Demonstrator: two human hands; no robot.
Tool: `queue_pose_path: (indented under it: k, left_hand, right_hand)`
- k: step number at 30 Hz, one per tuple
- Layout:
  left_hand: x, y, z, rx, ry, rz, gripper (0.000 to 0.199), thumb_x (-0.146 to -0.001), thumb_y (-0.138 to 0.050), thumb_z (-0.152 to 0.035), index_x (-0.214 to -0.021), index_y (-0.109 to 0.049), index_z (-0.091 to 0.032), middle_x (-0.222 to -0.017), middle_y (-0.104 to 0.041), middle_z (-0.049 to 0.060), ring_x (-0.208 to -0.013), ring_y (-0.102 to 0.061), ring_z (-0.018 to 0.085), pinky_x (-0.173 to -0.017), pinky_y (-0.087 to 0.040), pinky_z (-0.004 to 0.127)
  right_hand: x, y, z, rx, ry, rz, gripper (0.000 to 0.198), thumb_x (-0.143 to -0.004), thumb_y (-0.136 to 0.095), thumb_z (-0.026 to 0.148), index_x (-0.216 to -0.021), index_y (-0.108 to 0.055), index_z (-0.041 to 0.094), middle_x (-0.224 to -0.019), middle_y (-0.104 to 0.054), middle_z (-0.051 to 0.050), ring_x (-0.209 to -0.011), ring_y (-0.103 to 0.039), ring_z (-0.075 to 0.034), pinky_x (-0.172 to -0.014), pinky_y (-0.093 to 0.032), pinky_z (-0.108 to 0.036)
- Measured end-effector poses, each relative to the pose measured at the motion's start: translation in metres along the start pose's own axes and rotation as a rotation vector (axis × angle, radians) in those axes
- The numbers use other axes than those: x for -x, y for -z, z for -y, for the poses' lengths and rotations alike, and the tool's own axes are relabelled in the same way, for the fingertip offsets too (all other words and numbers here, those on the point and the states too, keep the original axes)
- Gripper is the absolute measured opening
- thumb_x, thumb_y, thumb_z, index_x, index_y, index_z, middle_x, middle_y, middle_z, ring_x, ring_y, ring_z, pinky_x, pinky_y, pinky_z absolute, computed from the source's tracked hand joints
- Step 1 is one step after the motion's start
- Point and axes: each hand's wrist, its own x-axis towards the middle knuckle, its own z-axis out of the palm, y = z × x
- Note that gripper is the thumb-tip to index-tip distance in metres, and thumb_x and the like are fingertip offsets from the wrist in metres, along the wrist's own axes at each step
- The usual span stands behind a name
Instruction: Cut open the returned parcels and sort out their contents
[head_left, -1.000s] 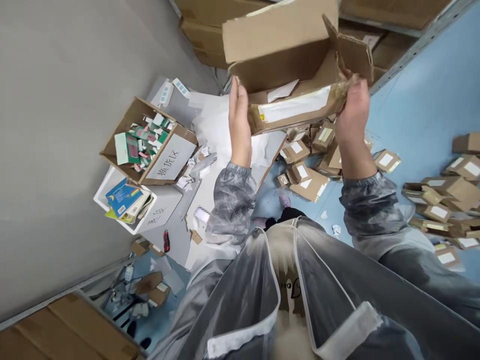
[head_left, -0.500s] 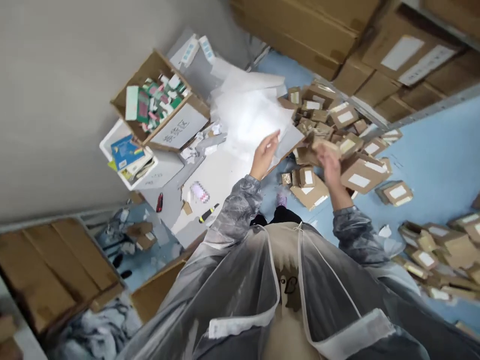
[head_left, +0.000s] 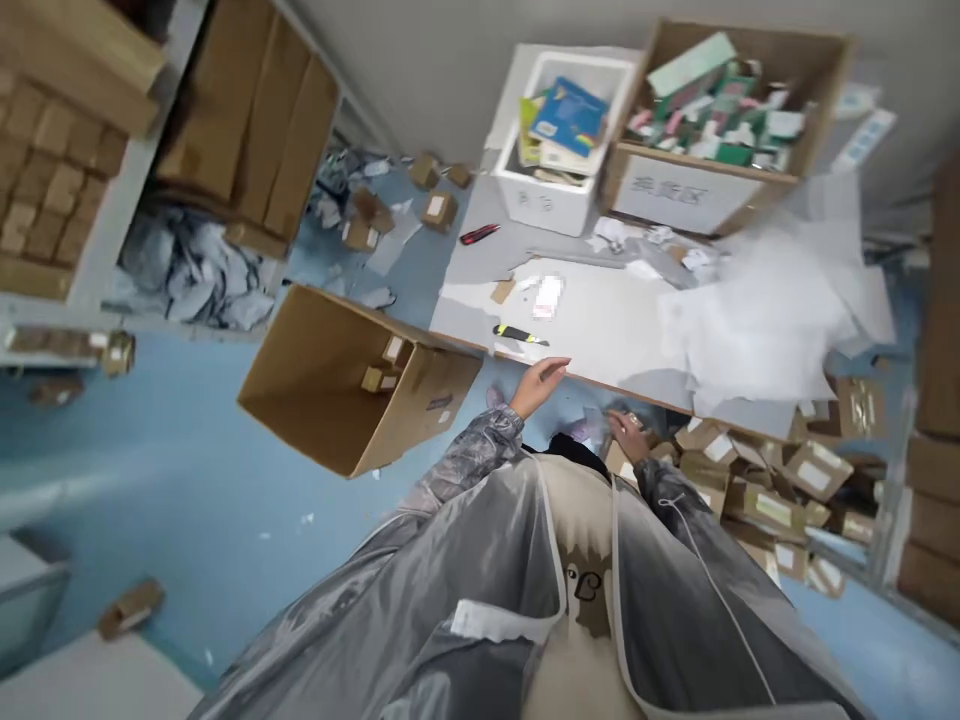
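Observation:
My left hand (head_left: 541, 387) is just off the front edge of the white table (head_left: 607, 345), its fingers stretched out and holding nothing. The nearest thing to it on the tabletop is a black and yellow utility knife (head_left: 520, 335). My right hand (head_left: 628, 436) hangs lower, in front of the table, with fingers apart beside a heap of small cardboard parcels (head_left: 769, 505). It appears to hold nothing. A stack of translucent white sheets (head_left: 757, 325) covers the table's right part.
A large open carton (head_left: 315, 400) with a few small boxes inside stands left of the table. At the back are a white foam box (head_left: 541, 205) with booklets and a carton (head_left: 686, 195) of small packages. A red cutter (head_left: 480, 234) lies at the left.
My view has swung left, bringing the large carton into sight. My right hand, earlier blurred by a small parcel over the heap, has come down and closer to my body.

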Motion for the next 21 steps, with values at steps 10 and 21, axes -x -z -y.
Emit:
queue_pose_path:
  k: [10, 21]
  left_hand:
    - [0.048, 0.240, -0.022, 0.360, -0.327, -0.523, 0.068, -0.115, -0.068, -0.092, -0.145, -0.088, -0.034, -0.159, -0.083, 0.014, -0.157, -0.078, 0.040, -0.136, -0.064, 0.060]
    - [0.079, 0.569, 0.201, 0.354, -0.153, -1.141, 0.042, -0.127, -0.070, -0.065, -0.145, -0.083, -0.029, -0.148, -0.085, 0.006, -0.146, -0.075, 0.027, -0.131, -0.064, 0.052]
  right_hand:
    - [-0.116, -0.163, 0.332, -0.193, 0.540, 0.241, 0.082, -0.111, -0.047, 0.099, -0.174, -0.072, 0.053, -0.187, -0.068, -0.003, -0.186, -0.051, -0.044, -0.146, -0.050, -0.080]
    - [-0.224, -0.483, 0.424, -0.369, 0.687, 0.877, 0.057, -0.120, -0.047, 0.050, -0.162, -0.084, 0.058, -0.174, -0.074, 0.027, -0.182, -0.057, -0.027, -0.149, -0.052, -0.049]
